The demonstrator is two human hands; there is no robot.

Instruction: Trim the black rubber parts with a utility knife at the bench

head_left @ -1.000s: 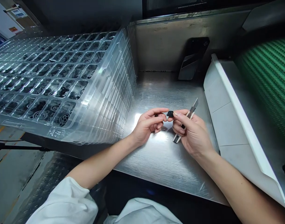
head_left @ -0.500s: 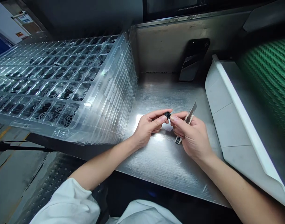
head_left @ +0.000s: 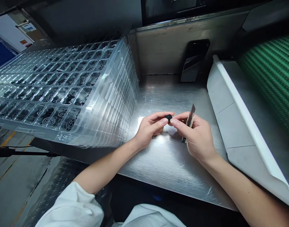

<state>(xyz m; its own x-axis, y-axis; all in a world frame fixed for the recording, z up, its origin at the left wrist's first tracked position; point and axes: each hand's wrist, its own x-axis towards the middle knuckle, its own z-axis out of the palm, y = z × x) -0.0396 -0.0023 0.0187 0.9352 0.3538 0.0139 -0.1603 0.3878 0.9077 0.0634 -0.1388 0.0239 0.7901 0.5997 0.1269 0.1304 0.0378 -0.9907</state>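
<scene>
A small round black part point(head_left: 168, 117) is pinched between the fingertips of both hands, just above the steel table point(head_left: 163, 157). My left hand point(head_left: 149, 130) grips it from the left with thumb and forefinger. My right hand point(head_left: 196, 138) touches it from the right and also holds a thin metal blade point(head_left: 190, 119) that sticks up past the knuckles.
A tall stack of clear plastic trays point(head_left: 71, 91), with black round parts in the pockets, fills the left. A white chute point(head_left: 231, 104) and a green ribbed belt point(head_left: 274, 72) lie on the right. A dark phone point(head_left: 193, 60) leans on the steel back wall.
The blade in my right hand has tilted more upright. The black part stays between both hands, and the left fingers have closed further round it.
</scene>
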